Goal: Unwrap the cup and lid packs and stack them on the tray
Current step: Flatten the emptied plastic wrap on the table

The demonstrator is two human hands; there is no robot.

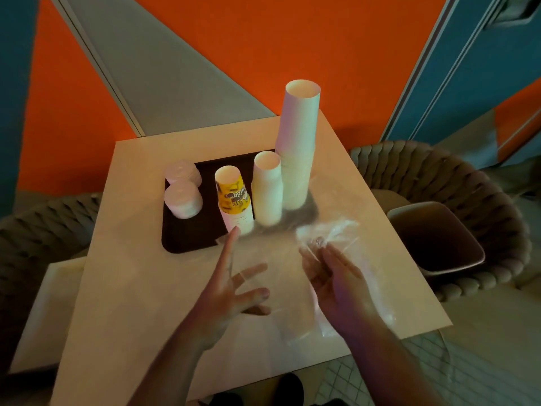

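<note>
A dark tray (190, 241) lies on the pale table (131, 288). On it stand two stacks of white lids (183, 200), a yellow-printed cup stack (234, 197), a shorter white cup stack (268, 189) and a tall white cup stack (298, 142). Clear plastic wrap (325, 232) is spread over the table near the tray and hangs between my hands. My left hand (234, 291) has its fingers spread and straight, touching the film. My right hand (336, 276) has straight fingers under the crumpled end of the wrap; whether it pinches the film is blurred.
A brown bin (436, 238) sits on a woven chair (468, 183) to the right of the table. Another woven chair (44, 224) stands at the left. An orange and grey wall rises behind the table.
</note>
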